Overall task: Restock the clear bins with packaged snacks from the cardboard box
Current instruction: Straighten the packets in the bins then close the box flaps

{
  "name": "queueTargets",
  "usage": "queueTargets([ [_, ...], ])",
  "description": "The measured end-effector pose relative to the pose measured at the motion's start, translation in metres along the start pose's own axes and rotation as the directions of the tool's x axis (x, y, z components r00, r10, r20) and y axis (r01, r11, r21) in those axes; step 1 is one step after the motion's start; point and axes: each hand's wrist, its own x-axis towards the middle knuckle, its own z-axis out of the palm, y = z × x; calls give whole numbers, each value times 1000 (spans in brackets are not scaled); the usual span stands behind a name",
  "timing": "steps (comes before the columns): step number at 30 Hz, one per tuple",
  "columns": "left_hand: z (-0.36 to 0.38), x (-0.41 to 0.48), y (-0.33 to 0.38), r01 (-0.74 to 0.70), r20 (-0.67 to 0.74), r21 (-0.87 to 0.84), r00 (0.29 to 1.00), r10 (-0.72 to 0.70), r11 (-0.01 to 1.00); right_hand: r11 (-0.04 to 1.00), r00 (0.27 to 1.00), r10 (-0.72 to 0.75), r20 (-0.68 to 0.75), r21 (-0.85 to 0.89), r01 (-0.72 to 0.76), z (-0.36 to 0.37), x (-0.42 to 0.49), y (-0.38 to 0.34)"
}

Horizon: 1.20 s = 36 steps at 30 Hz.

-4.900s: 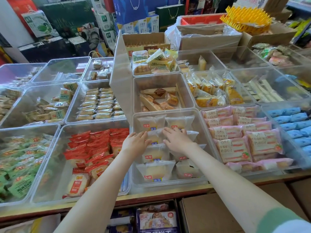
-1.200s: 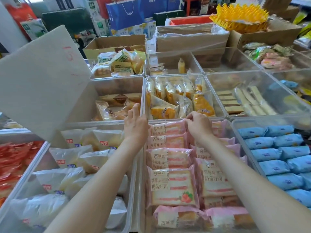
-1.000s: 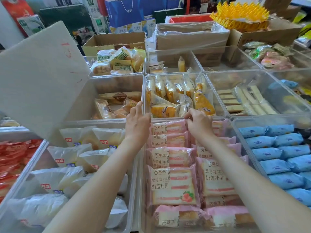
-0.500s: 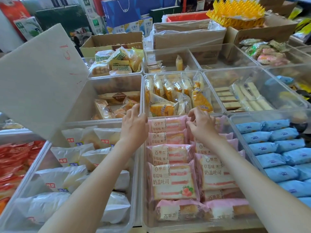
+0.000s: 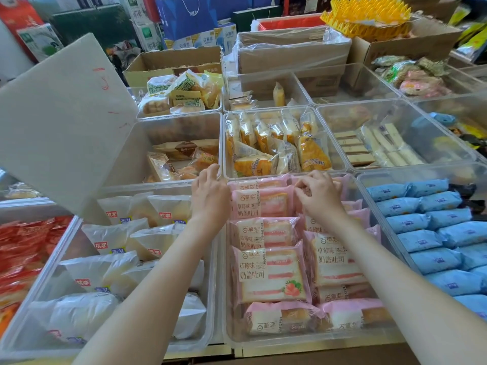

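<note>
At the rear of the nearest centre bin, the pink toast packs lie overlapped in two columns, filling it almost to the rim.

Right hand: fingers curled, pinching the film edge of one pack in the rear right row.

Left hand: fingers loosely straight, tips resting on the rim at the bin's rear left corner, holding nothing.

Handling, as judged: each pack is light, the bread inside is soft and easily crushed, and the film is slick. Take it by the crimped end seam, or flat across both faces, without squeezing.

Legible print: "草莓味" and "奶盖吐司", beside a strawberry picture. White packs in the bin to the left carry a red "桃李" tag. Blue packs fill the bin to the right, and their print is too small to read. An open cardboard box stands behind the far bins.
</note>
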Motion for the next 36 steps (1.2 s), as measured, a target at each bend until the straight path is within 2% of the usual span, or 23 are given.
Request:
queueTargets([
  [5, 5, -3, 0, 12, -52, 58, 999, -9, 998, 997, 996, -54, -77, -60, 50, 4, -2, -2],
  [10, 0, -6, 6, -26, -30, 244, 999, 34, 970, 992, 994, -74, -82, -108, 65, 2, -9, -1],
  [13, -6, -13, 10, 10, -53, 265, 999, 4, 964, 997, 998, -33, -46, -64, 30, -4, -11, -3],
  [15, -8, -20, 10, 1, -85, 222, 996, 19, 975, 999, 998, -35, -54, 35, 37, -11, -18, -6],
  [17, -9, -29, 9, -79, -31, 142, 996, 84, 987, 991, 997, -73, -21, 112, 75, -17, -27, -9],
  [19, -9, -34, 6, -145, 70, 120, 988, 137, 982, 994, 986, -88, 140, 81, 78, -22, -37, -9],
  [21, -11, -37, 3, -164, 176, 143, 975, 138, 976, 998, 946, -58, 320, -18, 67, -22, -43, -6],
  [23, -15, -37, 2, -172, 260, 144, 957, 130, 975, 998, 934, -33, 356, -36, 49, -20, -46, -4],
  [26, -20, -36, 4, -194, 320, 144, 937, 140, 970, 999, 943, -33, 332, -3, 36, -21, -44, -5],
  [31, -13, -38, 0, -125, 231, 51, 967, 110, 991, 997, 952, -34, 305, 72, 13, -23, -44, 1],
  [36, -16, -39, 6, -100, 71, 172, 993, 89, 980, 996, 985, -79, 153, 59, 70, -26, -35, -1],
])
